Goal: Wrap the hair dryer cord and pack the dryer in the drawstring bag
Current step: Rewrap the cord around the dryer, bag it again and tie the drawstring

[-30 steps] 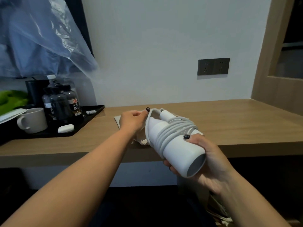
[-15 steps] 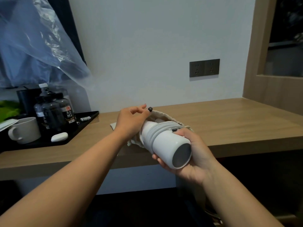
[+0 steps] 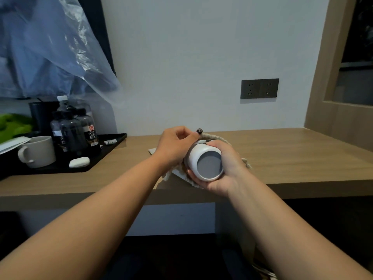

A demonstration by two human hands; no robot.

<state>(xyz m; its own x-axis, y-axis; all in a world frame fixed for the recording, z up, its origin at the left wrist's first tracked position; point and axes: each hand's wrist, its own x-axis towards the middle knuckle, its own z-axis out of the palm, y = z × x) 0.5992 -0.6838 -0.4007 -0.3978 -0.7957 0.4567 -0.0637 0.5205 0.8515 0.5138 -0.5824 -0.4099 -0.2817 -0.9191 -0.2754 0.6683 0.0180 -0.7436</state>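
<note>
The white hair dryer [image 3: 205, 163] points its round grey end at me near the front edge of the wooden desk [image 3: 292, 158]. My right hand [image 3: 226, 168] grips its barrel from the right and below. Most of the dryer's body and its wound cord are hidden inside the cream drawstring bag [image 3: 177, 174] that lies on the desk. My left hand [image 3: 177, 145] pinches the bag's rim at the top left of the opening. A bit of drawstring [image 3: 247, 161] shows to the right of my right hand.
A black tray [image 3: 105, 156] at the left carries a white mug [image 3: 38, 151], dark water bottles [image 3: 80, 130], a black kettle [image 3: 41, 116] and a small white case [image 3: 79, 162]. Clear plastic [image 3: 60, 49] hangs above it. A double wall socket [image 3: 259, 88] is behind; a wooden panel [image 3: 333, 110] stands at right.
The dryer has slid farther into the bag, so the wound cord no longer shows and its end faces me. Both hands moved closer together over the desk edge.
</note>
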